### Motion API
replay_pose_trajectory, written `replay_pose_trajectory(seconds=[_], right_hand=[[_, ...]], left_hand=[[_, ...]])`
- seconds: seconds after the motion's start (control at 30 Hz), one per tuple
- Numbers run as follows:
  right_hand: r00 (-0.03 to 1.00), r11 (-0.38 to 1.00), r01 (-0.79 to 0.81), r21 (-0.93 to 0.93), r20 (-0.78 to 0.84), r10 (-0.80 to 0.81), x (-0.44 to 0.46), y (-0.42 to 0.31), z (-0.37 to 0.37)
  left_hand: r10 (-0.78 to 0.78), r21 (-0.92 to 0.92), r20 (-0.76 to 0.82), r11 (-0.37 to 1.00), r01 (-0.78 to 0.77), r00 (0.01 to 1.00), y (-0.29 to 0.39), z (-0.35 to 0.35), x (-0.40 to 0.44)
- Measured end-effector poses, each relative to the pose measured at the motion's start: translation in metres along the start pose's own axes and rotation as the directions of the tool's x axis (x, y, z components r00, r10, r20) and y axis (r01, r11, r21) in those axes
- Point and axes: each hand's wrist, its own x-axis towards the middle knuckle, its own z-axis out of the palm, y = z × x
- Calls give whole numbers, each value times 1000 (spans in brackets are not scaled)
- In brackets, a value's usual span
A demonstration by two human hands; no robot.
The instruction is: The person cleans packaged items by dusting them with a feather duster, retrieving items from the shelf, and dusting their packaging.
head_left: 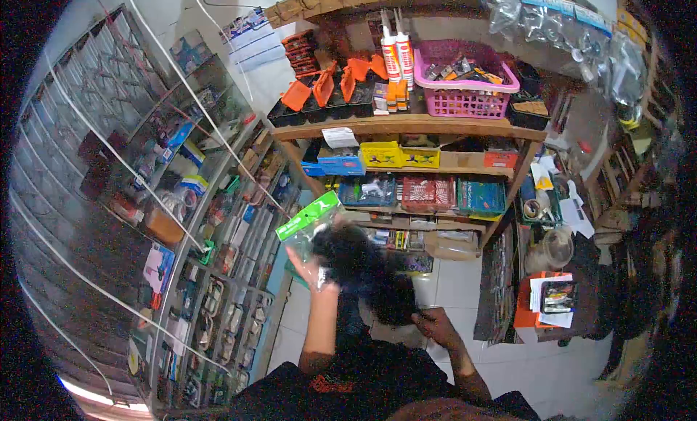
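Note:
My left hand [314, 270] is raised at the centre, against a clear plastic packet [308, 236] with a bright green header, its fingers partly hidden by the packet. Just right of the packet is a dark, blurred, fluffy-looking thing [352, 254]; what it is cannot be made out. My right hand [435, 325] is lower and to the right, its fingers closed at the edge of a black object [392, 297], which looks soft and is also blurred.
Ahead stands a wooden shelf [406, 125] with a pink basket [465, 101], sealant tubes [398, 61], orange-lidded bins [323, 89] and boxes. Glass cases [218, 268] line the left. At right, a dark table [581, 268] holds a clear tub [557, 247]. White cords cross the left side.

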Motion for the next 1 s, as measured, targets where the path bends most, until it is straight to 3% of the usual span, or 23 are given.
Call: replay_pose_trajectory(seconds=[0.03,0.07,0.13,0.17,0.23,0.3,0.33,0.37,0.4,0.47,0.5,0.53,0.6,0.63,0.67,0.7,0.73,0.77,0.8,0.87,0.93,1.0], right_hand=[[1000,1000,24,-14,-19,-24,-2,4,-4],[998,998,47,-29,-38,-48,-4,7,-8],[992,994,-103,46,-63,106,-12,-5,-16],[985,986,-163,47,-52,165,-17,-7,-20],[977,974,-205,-93,38,210,-25,-2,-30],[976,977,-214,-4,-28,214,-28,-4,-31],[974,976,-215,41,-61,218,-28,-6,-32],[962,960,-255,120,-68,264,-27,-10,-30],[947,935,-294,197,-71,313,-28,-15,-27],[932,904,-337,261,-46,361,-27,-20,-31],[933,905,-343,253,-23,360,-23,-21,-35],[934,906,-346,245,-1,357,-19,-23,-38],[937,935,-305,182,-118,328,-8,-23,-34],[934,946,-290,146,-173,313,-3,-22,-32],[936,928,-294,229,-127,328,1,-20,-31],[935,932,-315,178,-114,337,7,-22,-33],[930,931,-341,128,-99,354,12,-25,-36],[921,924,-374,79,-83,380,15,-28,-36],[928,937,-337,93,-132,347,24,-33,-33],[925,947,-310,87,-202,322,49,-60,-25],[929,950,-310,42,-197,312,69,-62,-26],[957,966,-256,-39,-151,247,91,-61,-39]], left_hand=[[-83,-64,95,994,89,992,-4,7,-5],[-30,-24,151,999,34,988,-3,-4,-8],[-105,89,69,991,98,992,-6,-29,-7],[-212,-23,200,975,221,957,-8,-30,-13],[-213,-71,-54,975,209,976,-9,-56,-10],[-194,94,-92,975,203,977,-29,9,-30],[-186,84,-222,974,208,957,-29,5,-31],[-428,-197,531,777,598,731,-28,-73,-1],[-472,-231,462,753,616,751,-31,-75,-5],[-428,-81,40,899,430,903,-52,-34,-18],[-201,188,-270,948,256,942,-64,5,-24],[-128,186,-264,966,180,956,-73,4,-12],[-395,-90,126,909,407,910,-69,-67,6],[-404,-57,137,908,415,904,-65,-60,9],[-272,109,-14,956,272,962,-67,-54,15],[-125,300,-118,941,155,985,-68,-47,21],[-67,373,-115,922,105,991,-68,-47,30],[-10,302,117,953,-26,993,-68,-46,38],[-284,-19,154,957,290,946,-59,-46,46],[-405,-27,246,906,423,881,-48,-55,69],[-343,-203,283,891,405,896,-47,-69,93],[-260,-49,113,963,267,959,-42,-63,104]])
